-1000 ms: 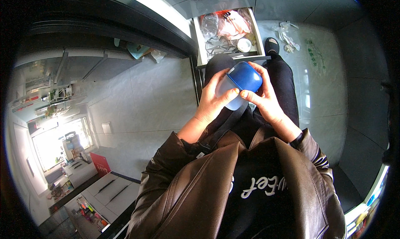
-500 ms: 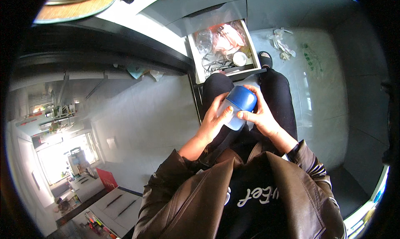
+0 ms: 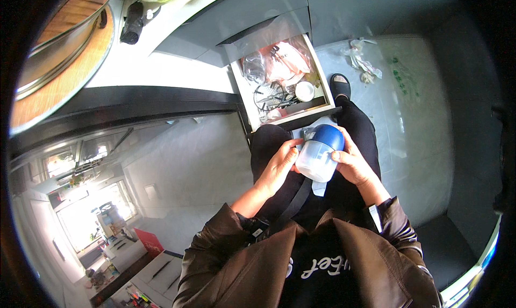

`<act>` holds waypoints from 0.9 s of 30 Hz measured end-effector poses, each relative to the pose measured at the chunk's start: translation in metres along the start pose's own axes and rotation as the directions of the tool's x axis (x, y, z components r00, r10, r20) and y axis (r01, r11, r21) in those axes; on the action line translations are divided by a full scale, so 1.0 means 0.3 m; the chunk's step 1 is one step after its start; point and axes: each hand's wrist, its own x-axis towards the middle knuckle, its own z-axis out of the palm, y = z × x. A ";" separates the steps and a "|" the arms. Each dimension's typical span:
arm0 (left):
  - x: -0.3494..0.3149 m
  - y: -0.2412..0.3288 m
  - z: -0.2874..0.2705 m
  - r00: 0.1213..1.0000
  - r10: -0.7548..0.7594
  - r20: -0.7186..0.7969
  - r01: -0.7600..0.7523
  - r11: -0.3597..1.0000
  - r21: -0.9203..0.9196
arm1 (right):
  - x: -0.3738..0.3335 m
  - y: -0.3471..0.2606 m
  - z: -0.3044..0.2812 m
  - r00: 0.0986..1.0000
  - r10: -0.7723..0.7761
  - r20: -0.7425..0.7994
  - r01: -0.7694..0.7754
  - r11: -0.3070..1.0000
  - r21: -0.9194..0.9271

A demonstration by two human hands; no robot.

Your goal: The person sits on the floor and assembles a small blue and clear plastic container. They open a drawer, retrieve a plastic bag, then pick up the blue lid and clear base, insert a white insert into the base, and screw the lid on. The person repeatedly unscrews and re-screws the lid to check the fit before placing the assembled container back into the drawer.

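Note:
Over my lap is a plastic jar [image 3: 317, 163] with a translucent body and a rounded blue lid [image 3: 327, 136]. It is tilted, lid end pointing away from me. My left hand [image 3: 280, 165] grips the jar's left side, thumb near the body and fingers partly behind it. On the right, my right hand [image 3: 352, 162] is closed around it with the thumb where lid and body meet; its other fingers are mostly hidden. Just beyond my knees stands a pulled-out drawer [image 3: 320, 71], holding pink plastic bags [image 3: 284, 63], a white round cup [image 3: 305, 91] and black wire-like items.
A white countertop [image 3: 161, 71] runs along the upper left, with a pot on a woven mat [image 3: 80, 88] and a black bottle [image 3: 132, 23]. Crumpled wrappers [image 3: 361, 58] lie on the floor at right. Grey cabinet fronts [image 3: 355, 12] close off the far side.
The jar has come slightly nearer to me and rightward, and more of its translucent body shows. My left thumb has shifted toward its side. The view has swung, showing more countertop.

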 end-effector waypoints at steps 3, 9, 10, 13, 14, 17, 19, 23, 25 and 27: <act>0.072 -0.015 -0.057 0.997 -0.029 -0.068 0.032 0.998 0.046 | 0.058 -0.055 -0.053 1.000 -0.013 0.004 0.013 0.999 -0.030; 0.259 -0.017 -0.198 0.988 -0.113 -0.102 0.125 0.985 0.115 | 0.150 -0.080 -0.104 1.000 0.005 0.003 -0.005 0.997 0.074; 0.301 -0.025 -0.214 0.991 -0.091 -0.095 0.105 0.982 0.157 | 0.163 -0.081 -0.109 1.000 0.012 0.024 -0.014 0.997 0.081; 0.452 -0.065 -0.248 0.991 -0.088 -0.105 0.112 0.961 0.252 | 0.202 -0.096 -0.117 0.996 0.068 0.057 -0.074 0.990 0.118; 0.500 -0.080 -0.255 0.989 -0.105 -0.106 0.130 0.957 0.261 | 0.216 -0.104 -0.118 0.993 0.082 0.090 -0.094 0.985 0.141; 0.612 -0.134 -0.281 0.982 -0.148 -0.120 0.170 0.965 0.198 | 0.262 -0.128 -0.121 0.990 0.109 0.090 -0.121 0.983 0.140; 0.665 -0.167 -0.304 0.971 -0.206 -0.125 0.222 0.967 0.124 | 0.298 -0.138 -0.122 0.989 0.106 0.098 -0.119 0.983 0.138; 0.718 -0.226 -0.318 0.961 -0.258 -0.095 0.271 0.946 0.180 | 0.357 -0.145 -0.133 0.980 0.152 0.128 -0.169 0.976 0.137; 0.720 -0.234 -0.298 0.968 -0.228 -0.101 0.237 0.966 0.098 | 0.377 -0.143 -0.134 0.974 0.191 0.120 -0.206 0.969 0.133; 0.724 -0.207 -0.280 0.996 -0.040 -0.077 0.057 0.972 0.230 | 0.409 -0.147 -0.133 0.976 0.159 0.146 -0.176 0.977 0.117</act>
